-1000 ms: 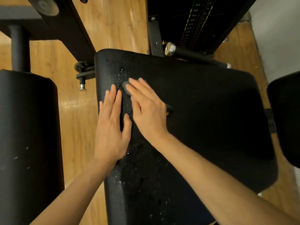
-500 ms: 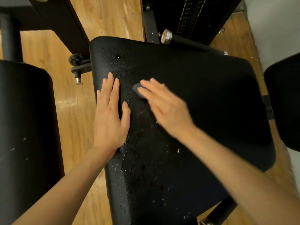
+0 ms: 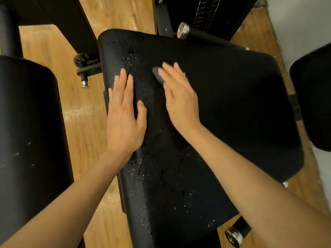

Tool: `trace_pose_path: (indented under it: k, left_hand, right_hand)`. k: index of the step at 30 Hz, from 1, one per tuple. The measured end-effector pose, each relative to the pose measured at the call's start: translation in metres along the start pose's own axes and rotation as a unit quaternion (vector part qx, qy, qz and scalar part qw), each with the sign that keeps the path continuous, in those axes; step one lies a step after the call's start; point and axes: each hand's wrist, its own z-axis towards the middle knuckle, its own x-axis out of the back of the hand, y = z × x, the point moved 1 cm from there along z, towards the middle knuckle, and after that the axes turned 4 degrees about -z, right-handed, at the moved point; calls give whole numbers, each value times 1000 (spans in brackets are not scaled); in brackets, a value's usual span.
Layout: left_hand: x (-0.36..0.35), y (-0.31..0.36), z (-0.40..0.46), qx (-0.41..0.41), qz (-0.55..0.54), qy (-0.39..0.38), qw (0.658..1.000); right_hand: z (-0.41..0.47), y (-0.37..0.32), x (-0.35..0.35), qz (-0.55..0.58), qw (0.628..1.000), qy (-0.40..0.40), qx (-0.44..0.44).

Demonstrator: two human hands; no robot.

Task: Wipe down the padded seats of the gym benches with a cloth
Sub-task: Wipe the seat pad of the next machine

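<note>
A black padded seat (image 3: 232,104) fills the middle of the view, speckled with water droplets along its left side and near end. My left hand (image 3: 125,115) lies flat on the seat's left part with straight fingers. My right hand (image 3: 179,97) presses a dark grey cloth (image 3: 157,74) onto the seat with straight fingers; only the cloth's left edge shows past the fingers, the rest is hidden under the hand. The right hand is slightly blurred.
Another black pad (image 3: 26,140) stands to the left, and a third one (image 3: 315,97) at the right edge. A pin knob (image 3: 84,72) juts from the frame left of the seat. A chrome-capped bar (image 3: 184,31) and a weight stack (image 3: 206,13) stand beyond; wooden floor (image 3: 84,122) lies between.
My right hand with the cloth slid right across the seat, then came back left and a little farther up. My left hand has stayed flat in the same place.
</note>
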Motion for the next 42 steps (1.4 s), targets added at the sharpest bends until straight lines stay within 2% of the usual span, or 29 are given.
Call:
trace_pose_path:
  k: [2,6,8,12,14,17,20,22,24,26,27,28,30,32,33,34,35,36,38,39,40,42]
  left_hand:
    - [0,0,0,-3,2,-1,1000]
    - [1,1,0,-3,-1,2,1000]
    - [1,1,0,-5,-5,4,1000]
    - [0,0,1,-3,-7,-2,1000]
    - [3,0,2,-6,-11,-17,1000]
    - [11,2,-6,-12,-27,-42,999]
    - [22,13,-43,-6,-37,-53,998]
    - [23,20,-76,10,-53,-64,996]
    - [19,21,-104,22,-54,-72,996]
    - [11,17,-117,25,-47,-65,996]
    - [8,15,-118,26,-45,-56,997]
    - [5,14,-118,27,-44,-48,997]
    - [3,13,-117,24,-43,-46,998]
    - [4,13,-117,17,-36,-51,998]
    - [4,14,-117,14,-35,-52,998]
    - [4,14,-117,13,-33,-51,998]
    - [4,14,-117,13,-32,-48,998]
    - [3,14,-117,14,-30,-44,998]
    - [2,14,-117,17,-30,-39,999]
    - [2,13,-117,17,-30,-39,999]
    - [2,13,-117,15,-29,-40,999]
    - [2,12,-117,8,-28,-43,999]
  right_hand:
    - [-8,-8,-3,-5,1000,6,-27]
    - [-115,-10,24,34,995,-67,60]
    - [-102,-1,23,40,994,-72,74]
    - [-11,-6,-1,21,1000,5,-15]
    - [-26,-17,-4,16,998,30,-58]
    - [-106,-30,8,35,999,-5,-1]
    - [-101,-4,17,23,993,-54,104]
    - [-67,25,24,8,998,-34,54]
    - [-47,52,39,16,997,23,-70]
    - [-61,45,38,22,977,92,-189]
    - [-76,27,28,26,972,108,-207]
    - [-92,4,18,33,977,100,-188]
    - [-123,-34,2,43,997,33,-58]
    - [-130,-25,8,28,996,-49,70]
    - [-125,-5,18,11,993,-62,104]
    - [-120,19,28,-6,994,-56,96]
    - [-115,41,40,-15,999,-26,40]
    - [-112,55,49,-8,998,15,-55]
    - [-118,40,44,-6,966,110,-235]
    - [-125,17,32,-1,959,127,-255]
    - [-134,-9,19,10,969,113,-221]
    - [-155,-43,4,22,997,40,-59]
